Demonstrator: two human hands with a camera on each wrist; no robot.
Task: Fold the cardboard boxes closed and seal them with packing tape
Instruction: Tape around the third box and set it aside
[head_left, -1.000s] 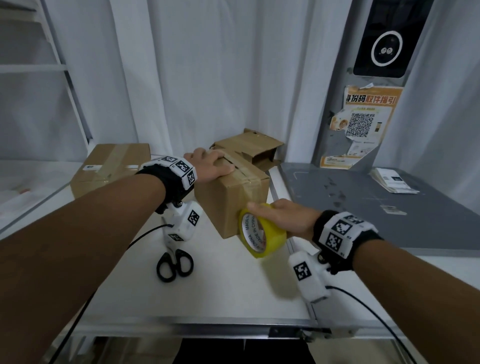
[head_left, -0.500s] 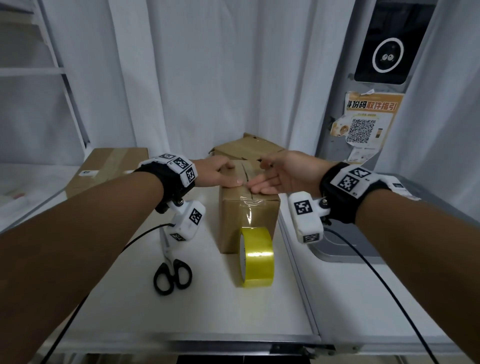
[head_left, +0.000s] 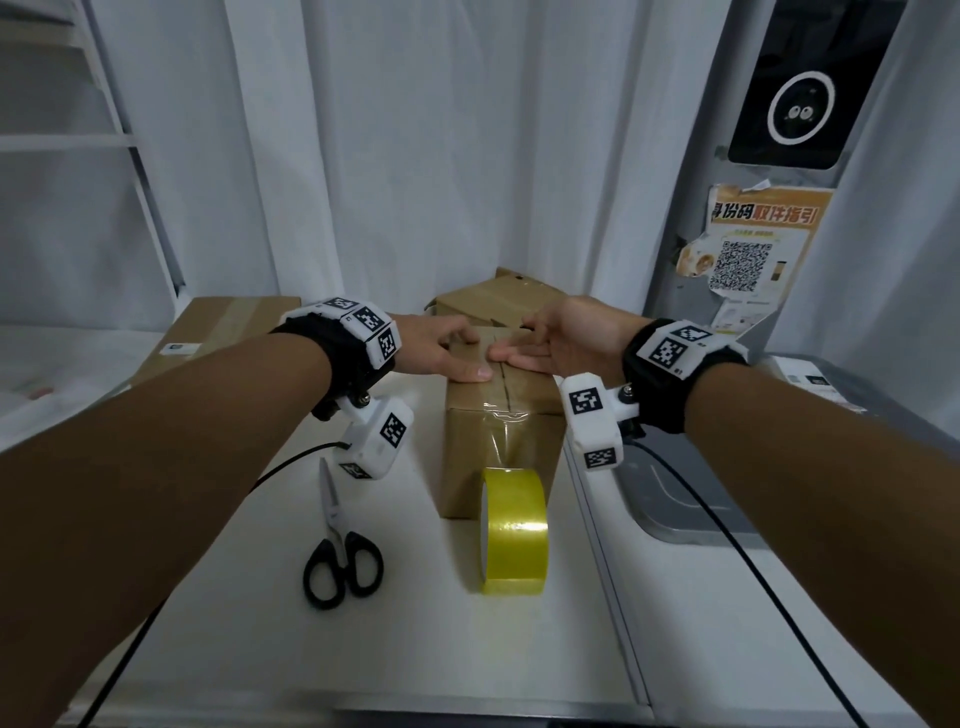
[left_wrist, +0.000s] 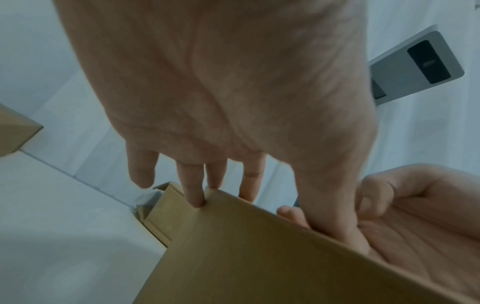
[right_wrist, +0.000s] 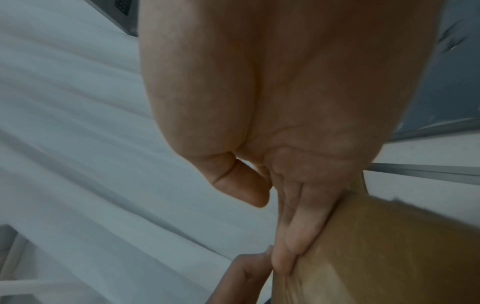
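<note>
A small cardboard box (head_left: 467, 467) stands on the white table (head_left: 415, 649), with clear tape (head_left: 511, 434) running over its top seam and down its near face. My left hand (head_left: 457, 353) lies flat on the top's left half, fingers straight and reaching to the far edge (left_wrist: 197, 197). My right hand (head_left: 519, 356) presses its straight fingers (right_wrist: 293, 242) along the taped seam on the right half. A yellow tape roll (head_left: 517, 535) stands on edge against the box's near face, with no hand on it.
Black-handled scissors (head_left: 340, 551) lie left of the roll. A taped box (head_left: 228, 325) sits at the far left and another box (head_left: 493, 296) behind the middle one. A grey tray (head_left: 675, 499) lies to the right, past the table's seam.
My right hand let go of the tape roll, which now stands on the table, and rose to the box top. The box was turned square to me.
</note>
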